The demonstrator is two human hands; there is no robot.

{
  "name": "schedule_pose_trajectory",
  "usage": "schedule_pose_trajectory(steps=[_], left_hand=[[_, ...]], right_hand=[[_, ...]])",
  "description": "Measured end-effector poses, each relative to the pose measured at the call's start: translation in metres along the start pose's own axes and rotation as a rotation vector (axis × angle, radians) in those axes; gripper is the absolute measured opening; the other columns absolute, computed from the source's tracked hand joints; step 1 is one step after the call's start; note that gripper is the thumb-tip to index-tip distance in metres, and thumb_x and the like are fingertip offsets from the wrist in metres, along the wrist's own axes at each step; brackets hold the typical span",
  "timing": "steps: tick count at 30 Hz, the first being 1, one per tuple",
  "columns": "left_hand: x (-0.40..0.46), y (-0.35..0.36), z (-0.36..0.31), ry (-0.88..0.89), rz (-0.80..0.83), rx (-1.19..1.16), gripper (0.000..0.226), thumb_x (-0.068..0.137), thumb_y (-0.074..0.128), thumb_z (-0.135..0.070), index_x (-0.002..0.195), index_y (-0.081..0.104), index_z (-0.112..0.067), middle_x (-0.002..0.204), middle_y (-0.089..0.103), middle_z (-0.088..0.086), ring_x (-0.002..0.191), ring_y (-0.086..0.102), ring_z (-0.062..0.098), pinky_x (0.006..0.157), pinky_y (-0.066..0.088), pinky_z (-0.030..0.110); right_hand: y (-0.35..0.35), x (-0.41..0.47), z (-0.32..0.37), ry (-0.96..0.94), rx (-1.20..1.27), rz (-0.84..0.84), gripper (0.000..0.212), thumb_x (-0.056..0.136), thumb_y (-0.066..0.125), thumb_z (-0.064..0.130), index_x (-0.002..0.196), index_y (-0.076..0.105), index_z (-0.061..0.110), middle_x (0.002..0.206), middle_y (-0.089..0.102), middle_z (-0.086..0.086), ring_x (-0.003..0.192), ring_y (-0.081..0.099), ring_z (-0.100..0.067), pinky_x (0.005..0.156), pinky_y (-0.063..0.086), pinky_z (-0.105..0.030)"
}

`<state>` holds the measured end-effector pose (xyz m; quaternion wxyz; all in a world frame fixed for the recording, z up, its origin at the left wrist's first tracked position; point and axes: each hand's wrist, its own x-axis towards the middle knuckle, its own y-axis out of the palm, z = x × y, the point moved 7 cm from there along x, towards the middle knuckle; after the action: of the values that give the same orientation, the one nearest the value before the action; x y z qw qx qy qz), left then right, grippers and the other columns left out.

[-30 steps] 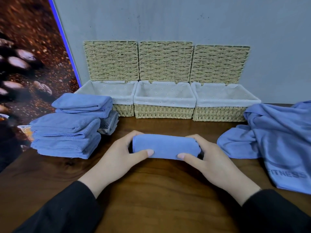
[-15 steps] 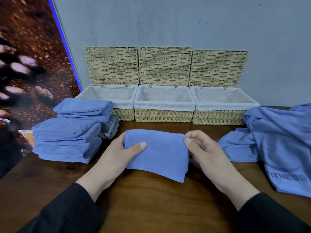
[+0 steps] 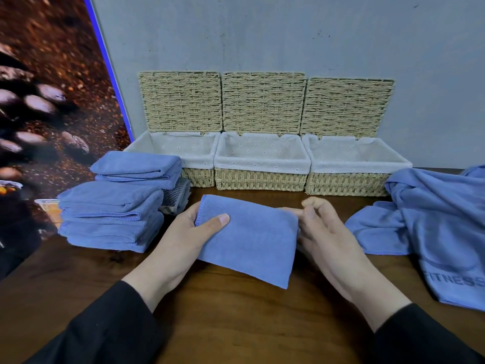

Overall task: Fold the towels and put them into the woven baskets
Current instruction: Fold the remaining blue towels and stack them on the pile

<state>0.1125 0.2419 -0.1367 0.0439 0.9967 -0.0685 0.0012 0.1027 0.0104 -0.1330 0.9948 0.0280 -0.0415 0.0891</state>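
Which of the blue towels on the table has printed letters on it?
The unfolded blue towel at the right edge, crumpled beside the right basket. It shows dark "FITNESS" lettering; the folded stack and the held towel are plain.

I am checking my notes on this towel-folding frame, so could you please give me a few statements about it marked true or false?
1. The left hand grips the small blue towel. True.
2. All three woven baskets stand with lids raised. True.
3. A towel already lies in the middle basket. False: only its white lining shows.
4. The stack of folded towels sits on the person's right. False: it sits on the left.
5. An unfolded towel lies at the right. True.
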Motion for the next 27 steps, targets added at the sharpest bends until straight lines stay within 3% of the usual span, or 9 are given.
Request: schedule_pose_trajectory(steps=[2,4,6,9,12,18,21,24,27], left_hand=[[0.000,0.001,0.000,-0.008,-0.002,-0.006,0.035,0.092,0.067,-0.024,0.123,0.067,-0.009,0.120,0.073,0.013,0.113,0.069,0.033,0.106,0.048,0.055],[-0.001,0.002,0.000,-0.015,-0.006,-0.010,0.034,0.092,0.068,-0.024,0.123,0.066,-0.009,0.120,0.072,0.014,0.113,0.069,0.033,0.106,0.048,0.055],[-0.001,0.001,-0.001,-0.012,-0.025,-0.019,0.034,0.092,0.069,-0.025,0.122,0.067,-0.009,0.119,0.073,0.014,0.113,0.069,0.034,0.106,0.047,0.056],[-0.002,-0.003,-0.005,0.009,-0.061,-0.029,0.032,0.092,0.070,-0.026,0.119,0.069,-0.009,0.116,0.074,0.013,0.111,0.070,0.032,0.105,0.049,0.056],[-0.006,-0.004,-0.010,0.031,-0.079,-0.016,0.031,0.092,0.072,-0.026,0.121,0.068,-0.016,0.116,0.075,0.005,0.110,0.071,0.025,0.103,0.051,0.052],[-0.019,-0.006,-0.042,0.154,-0.129,0.116,0.058,0.089,0.077,-0.026,0.137,0.049,-0.040,0.116,0.069,-0.021,0.106,0.067,-0.003,0.086,0.056,0.021],[-0.017,-0.033,-0.080,0.232,-0.203,0.238,0.059,0.088,0.077,-0.036,0.139,0.047,-0.041,0.114,0.069,-0.015,0.101,0.067,-0.002,0.087,0.055,0.022],[-0.010,-0.080,-0.127,0.281,-0.339,0.433,0.050,0.088,0.074,-0.042,0.132,0.051,-0.042,0.092,0.065,-0.009,0.079,0.063,-0.005,0.070,0.050,0.016],[0.019,-0.140,-0.154,0.254,-0.415,0.453,0.049,0.084,0.078,-0.043,0.128,0.056,-0.033,0.109,0.061,-0.014,0.088,0.059,-0.012,0.075,0.053,0.015]], right_hand=[[0.007,-0.001,-0.004,0.048,-0.097,0.062,0.082,0.074,0.075,0.067,0.143,0.034,0.052,0.131,0.063,0.025,0.125,0.058,0.001,0.106,0.043,-0.031],[0.015,-0.001,-0.009,0.080,-0.237,0.072,0.099,0.065,0.087,0.058,0.145,0.029,0.058,0.129,0.058,0.031,0.117,0.058,0.011,0.098,0.048,-0.024],[0.017,0.000,-0.007,0.063,-0.276,0.001,0.083,0.071,0.089,0.046,0.138,0.041,0.055,0.128,0.060,0.026,0.114,0.061,0.007,0.096,0.052,-0.027],[0.019,-0.002,0.000,0.033,-0.126,-0.054,0.044,0.087,0.080,0.025,0.127,0.061,0.033,0.123,0.071,0.008,0.114,0.069,-0.013,0.101,0.054,-0.047],[0.019,-0.008,0.007,0.028,-0.049,-0.109,0.027,0.093,0.072,0.022,0.120,0.068,0.020,0.117,0.075,-0.001,0.110,0.072,-0.021,0.100,0.053,-0.053],[0.028,-0.010,0.026,0.058,-0.007,-0.158,0.028,0.095,0.065,0.027,0.121,0.070,0.020,0.118,0.075,-0.001,0.110,0.072,-0.023,0.104,0.050,-0.052],[0.057,0.005,0.051,0.080,0.039,-0.039,0.034,0.095,0.061,0.029,0.129,0.065,0.022,0.123,0.073,0.004,0.113,0.071,-0.019,0.102,0.050,-0.044],[0.097,0.036,0.081,0.027,0.026,0.048,0.032,0.101,0.057,0.024,0.132,0.062,0.017,0.124,0.073,0.002,0.113,0.070,-0.016,0.092,0.058,-0.033],[0.137,0.082,0.099,-0.022,-0.041,0.004,0.045,0.098,0.066,0.025,0.140,0.052,0.018,0.121,0.073,-0.005,0.103,0.074,-0.020,0.082,0.062,-0.040]])
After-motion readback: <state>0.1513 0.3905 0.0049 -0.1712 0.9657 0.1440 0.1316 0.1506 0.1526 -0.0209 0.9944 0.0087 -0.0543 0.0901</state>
